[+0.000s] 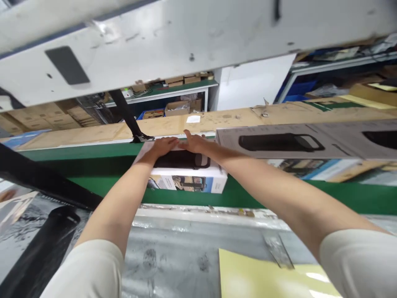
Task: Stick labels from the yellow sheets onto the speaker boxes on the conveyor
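Two hands flat on top of the white box (186, 179): left hand (163, 145) and right hand (194, 142) side by side near its far edge, fingers stretched out, not wrapped round anything as far as I can see. Box sits toward the far edge of the green belt (263, 194). My worry: arms are at full reach, so the palms could just skid off the lid, or the box's right corner snags the grey carton (279, 142) just beside it.

A factory packing line: a green conveyor belt (93, 165) carries printed product boxes (186, 176), with stacked cardboard cartons (40, 118) and stocked shelving (173, 89) behind.
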The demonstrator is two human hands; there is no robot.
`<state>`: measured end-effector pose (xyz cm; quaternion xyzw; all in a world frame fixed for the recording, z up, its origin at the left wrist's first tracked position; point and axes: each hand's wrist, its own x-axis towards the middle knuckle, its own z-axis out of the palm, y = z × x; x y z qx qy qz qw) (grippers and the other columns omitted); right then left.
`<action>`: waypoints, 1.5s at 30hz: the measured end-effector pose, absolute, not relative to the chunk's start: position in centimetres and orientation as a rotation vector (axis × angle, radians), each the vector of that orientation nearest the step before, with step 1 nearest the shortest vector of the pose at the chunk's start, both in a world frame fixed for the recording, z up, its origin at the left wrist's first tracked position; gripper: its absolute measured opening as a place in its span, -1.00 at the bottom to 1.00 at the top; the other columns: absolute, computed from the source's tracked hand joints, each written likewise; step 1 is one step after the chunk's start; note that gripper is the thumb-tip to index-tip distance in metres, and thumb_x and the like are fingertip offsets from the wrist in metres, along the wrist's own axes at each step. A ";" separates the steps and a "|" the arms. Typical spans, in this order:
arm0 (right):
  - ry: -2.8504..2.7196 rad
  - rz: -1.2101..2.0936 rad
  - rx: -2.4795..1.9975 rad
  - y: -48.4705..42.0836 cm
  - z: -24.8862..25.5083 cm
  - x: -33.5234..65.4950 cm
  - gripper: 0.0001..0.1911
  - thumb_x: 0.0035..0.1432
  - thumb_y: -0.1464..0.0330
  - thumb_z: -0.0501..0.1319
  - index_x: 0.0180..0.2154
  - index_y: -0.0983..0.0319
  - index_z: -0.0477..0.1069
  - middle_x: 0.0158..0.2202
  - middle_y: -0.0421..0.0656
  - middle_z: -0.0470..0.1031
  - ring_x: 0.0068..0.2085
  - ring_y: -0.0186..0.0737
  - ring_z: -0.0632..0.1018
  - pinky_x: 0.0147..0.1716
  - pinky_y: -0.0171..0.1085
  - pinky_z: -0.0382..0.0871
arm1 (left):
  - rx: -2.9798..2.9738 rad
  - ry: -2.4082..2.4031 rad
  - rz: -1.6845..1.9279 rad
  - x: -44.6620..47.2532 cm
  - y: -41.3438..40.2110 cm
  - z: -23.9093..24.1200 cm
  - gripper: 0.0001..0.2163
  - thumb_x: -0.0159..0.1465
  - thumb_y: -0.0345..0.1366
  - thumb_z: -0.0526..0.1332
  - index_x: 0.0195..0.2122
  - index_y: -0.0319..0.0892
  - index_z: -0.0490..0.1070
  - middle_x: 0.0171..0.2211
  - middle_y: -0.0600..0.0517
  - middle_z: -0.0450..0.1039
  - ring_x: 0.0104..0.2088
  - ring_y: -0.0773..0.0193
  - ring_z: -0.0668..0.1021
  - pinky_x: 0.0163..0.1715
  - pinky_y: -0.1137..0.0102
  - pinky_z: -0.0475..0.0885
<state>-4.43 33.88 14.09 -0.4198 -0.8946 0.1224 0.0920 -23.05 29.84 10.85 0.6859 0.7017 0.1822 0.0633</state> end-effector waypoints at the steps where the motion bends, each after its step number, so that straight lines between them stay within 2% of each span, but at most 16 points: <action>1: -2.641 0.357 -1.258 32.6 14.6 -2.8 -0.28 0.31 0.14 0.32 0.37 0.25 0.18 0.24 0.22 0.47 0.30 0.40 0.40 0.26 0.40 0.13 | 2.058 2.118 0.526 -22.9 29.9 11.1 -0.72 0.48 -0.09 0.11 0.13 0.08 0.50 0.21 0.12 0.53 0.24 0.11 0.52 0.29 0.29 0.28; 3: -2.618 0.347 -1.168 29.5 15.2 2.0 -0.35 0.31 0.22 0.33 0.34 0.17 0.25 0.36 0.10 0.34 0.39 0.31 0.28 0.35 0.35 0.02 | 2.023 2.130 0.483 -22.4 30.1 11.4 -0.70 0.46 -0.05 0.13 0.08 0.01 0.53 0.19 0.03 0.54 0.24 -0.03 0.50 0.33 0.11 0.21; 5: -2.592 0.356 -0.990 25.4 15.4 8.5 -0.50 0.33 0.23 0.31 0.25 0.17 0.39 0.32 0.03 0.40 0.35 0.21 0.36 0.35 0.21 0.14 | 1.992 2.164 0.462 -21.9 30.3 11.6 -0.69 0.45 -0.04 0.14 0.04 -0.06 0.53 0.14 -0.03 0.57 0.22 -0.10 0.50 0.32 -0.03 0.19; 7: -2.527 0.370 -0.904 20.5 15.0 15.7 -0.61 0.38 0.22 0.26 0.17 0.19 0.47 0.19 0.00 0.53 0.23 0.13 0.50 0.26 0.10 0.31 | 1.985 2.192 0.457 -21.4 30.5 11.8 -0.67 0.44 -0.03 0.15 0.03 -0.12 0.52 0.14 -0.05 0.56 0.21 -0.07 0.46 0.31 -0.11 0.18; 11: -2.286 0.289 -1.198 9.9 12.0 27.3 -0.72 0.42 0.20 0.20 0.05 0.15 0.54 0.00 -0.04 0.64 0.05 0.04 0.61 0.08 -0.03 0.50 | 2.090 2.241 0.485 -19.7 29.8 12.3 -0.62 0.48 0.00 0.07 0.15 -0.08 0.45 0.43 -0.07 0.19 0.40 -0.12 0.13 0.29 -0.43 -0.11; 13: -2.199 0.232 -1.297 5.6 9.9 30.7 -0.76 0.43 0.24 0.19 -0.01 0.14 0.56 -0.07 -0.05 0.65 0.00 0.02 0.62 0.01 -0.05 0.53 | 2.150 2.288 0.484 -18.4 28.8 12.5 -0.65 0.51 -0.05 0.03 0.14 -0.07 0.46 0.48 -0.07 0.08 0.44 -0.13 0.05 0.27 -0.47 -0.12; 15: -2.189 0.255 -1.307 2.4 8.1 32.3 -0.77 0.45 0.29 0.16 -0.04 0.13 0.58 -0.09 -0.05 0.65 -0.02 -0.02 0.62 -0.04 -0.10 0.55 | 2.190 2.305 0.491 -16.9 27.4 12.6 -0.69 0.51 -0.11 0.06 0.04 -0.14 0.51 0.47 -0.09 0.09 0.45 -0.14 0.05 0.28 -0.47 -0.10; 18: -2.253 0.399 -1.241 0.0 6.1 32.6 -0.75 0.48 0.32 0.12 -0.04 0.15 0.59 -0.10 -0.03 0.61 -0.05 -0.07 0.61 -0.07 -0.15 0.54 | 2.247 2.285 0.631 -14.1 24.1 12.7 -0.70 0.43 -0.05 0.20 -0.18 -0.17 0.57 0.43 -0.04 0.18 0.45 -0.20 0.07 0.32 -0.46 -0.18; 21: -2.347 0.474 -1.175 -0.5 4.9 31.9 -0.78 0.45 0.35 0.16 -0.10 0.19 0.60 -0.15 -0.02 0.59 -0.12 -0.06 0.60 -0.13 -0.13 0.51 | 2.378 2.097 1.046 -9.9 18.0 12.0 -0.69 0.36 -0.01 0.27 -0.28 -0.16 0.59 0.30 -0.07 0.37 0.35 -0.20 0.27 0.33 -0.32 0.04; 23: -2.406 0.466 -1.166 -0.3 4.2 31.5 -0.80 0.41 0.43 0.17 -0.16 0.20 0.60 -0.20 -0.04 0.57 -0.17 -0.06 0.59 -0.18 -0.14 0.46 | 2.501 1.728 1.235 -6.2 12.6 10.6 -0.74 0.39 -0.06 0.24 -0.20 -0.13 0.59 0.16 -0.10 0.48 0.22 -0.08 0.45 0.27 -0.08 0.28; 25: -2.440 0.445 -1.176 -0.2 3.7 31.1 -0.79 0.35 0.51 0.18 -0.19 0.20 0.59 -0.22 -0.05 0.56 -0.19 -0.07 0.58 -0.21 -0.15 0.42 | 2.571 1.305 1.072 -2.3 7.3 8.4 -0.80 0.45 -0.15 0.20 -0.07 -0.08 0.57 0.11 -0.07 0.53 0.15 0.07 0.53 0.18 0.12 0.42; 28: -2.453 0.434 -1.192 -0.3 3.5 30.8 -0.76 0.32 0.55 0.15 -0.23 0.21 0.57 -0.26 -0.05 0.55 -0.22 -0.08 0.55 -0.24 -0.16 0.39 | 2.611 0.987 0.770 2.7 1.7 4.6 -0.78 0.47 -0.20 0.18 0.05 -0.06 0.54 0.14 -0.07 0.53 0.13 0.10 0.54 0.12 0.19 0.47; 31: -2.433 0.485 -1.222 -0.5 3.7 30.7 -0.73 0.32 0.55 0.10 -0.29 0.21 0.54 -0.30 -0.06 0.52 -0.24 -0.09 0.52 -0.24 -0.17 0.40 | 2.605 0.966 0.699 4.9 -0.2 2.1 -0.77 0.47 -0.21 0.19 0.06 -0.07 0.55 0.16 -0.10 0.50 0.12 0.04 0.52 0.08 0.14 0.47; 36: -2.287 0.515 -1.216 -1.1 3.0 30.9 -0.69 0.42 0.41 0.05 -0.13 0.16 0.59 -0.22 -0.02 0.52 -0.19 -0.05 0.53 -0.23 -0.14 0.47 | 2.571 0.998 0.708 4.6 0.1 1.5 -0.77 0.47 -0.20 0.19 0.06 -0.07 0.55 0.19 -0.11 0.47 0.13 0.04 0.49 0.11 0.12 0.43; 41: -2.188 0.659 -1.252 -1.7 2.4 31.1 -0.60 0.46 0.16 0.05 -0.26 0.11 0.61 -0.21 0.00 0.54 -0.17 -0.01 0.58 -0.21 -0.12 0.52 | 2.583 1.012 0.692 4.6 -0.2 1.6 -0.74 0.46 -0.14 0.19 0.09 -0.03 0.55 0.20 -0.09 0.47 0.13 0.06 0.49 0.12 0.14 0.43; 45: -2.016 1.021 -1.336 -0.3 3.2 32.4 -0.65 0.28 -0.03 0.24 -0.35 0.04 0.60 -0.14 0.01 0.58 -0.08 0.10 0.63 -0.14 -0.10 0.58 | 2.653 1.043 0.622 4.9 -1.1 1.0 -0.74 0.46 -0.12 0.18 0.08 0.01 0.56 0.20 -0.06 0.48 0.12 0.04 0.52 0.05 0.14 0.49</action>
